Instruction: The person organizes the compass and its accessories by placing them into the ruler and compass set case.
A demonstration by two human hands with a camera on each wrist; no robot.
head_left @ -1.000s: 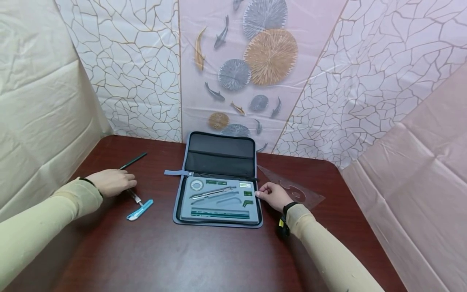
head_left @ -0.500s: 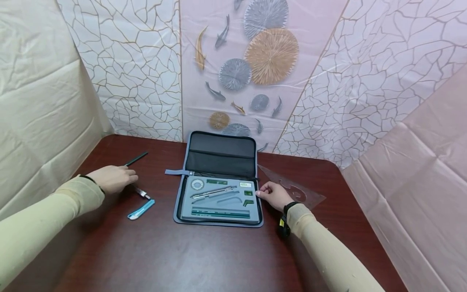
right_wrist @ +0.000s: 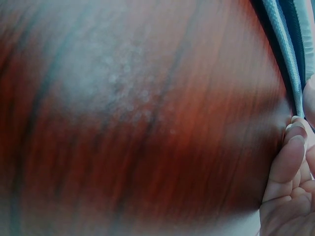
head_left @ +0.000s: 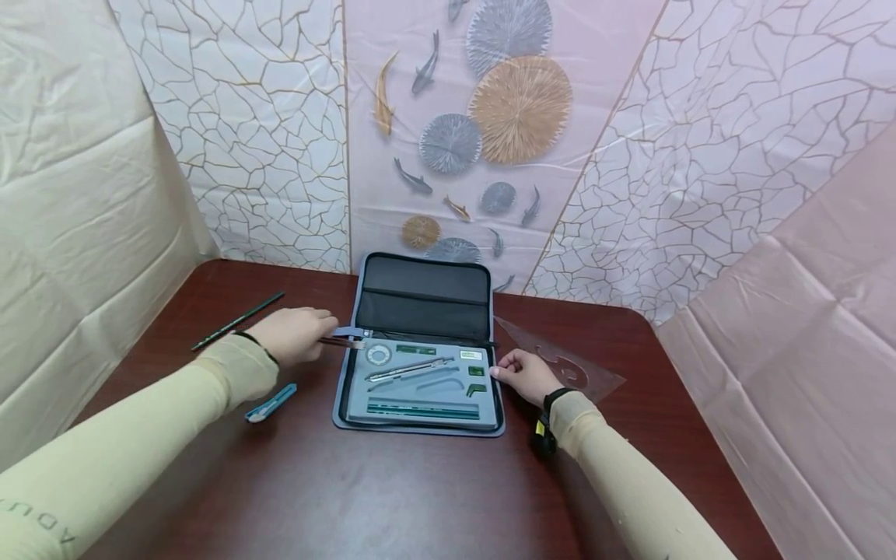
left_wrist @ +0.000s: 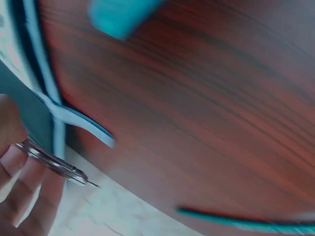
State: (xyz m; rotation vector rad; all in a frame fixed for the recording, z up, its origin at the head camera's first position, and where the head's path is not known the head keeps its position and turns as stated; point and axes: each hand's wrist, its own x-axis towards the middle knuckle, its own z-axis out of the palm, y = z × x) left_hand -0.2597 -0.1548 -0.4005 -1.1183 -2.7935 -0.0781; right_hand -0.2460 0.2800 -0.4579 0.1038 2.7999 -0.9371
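Observation:
An open grey-blue zip case (head_left: 420, 307) lies at the middle of the dark wood table (head_left: 350, 482). Its foam tray (head_left: 420, 397) holds a metal compass (head_left: 409, 369), a green ruler and small parts. My left hand (head_left: 294, 334) pinches a small metal instrument (head_left: 341, 341) with a needle tip over the case's upper left corner, by the strap (head_left: 329, 331). In the left wrist view the fingers (left_wrist: 19, 196) hold that instrument (left_wrist: 54, 164). My right hand (head_left: 521, 373) rests with loosely bent fingers (right_wrist: 290, 162) against the case's right edge (right_wrist: 285, 49), gripping nothing.
A blue cutter (head_left: 269, 402) lies left of the case, under my left forearm. A thin green pencil (head_left: 238, 320) lies farther back left. A clear set square (head_left: 570, 362) lies right of the case. Draped sheets wall in the table on three sides.
My left hand has lifted the small metal instrument from the table beside the blue cutter and carried it right to the case's upper left corner. The right hand has stayed put.

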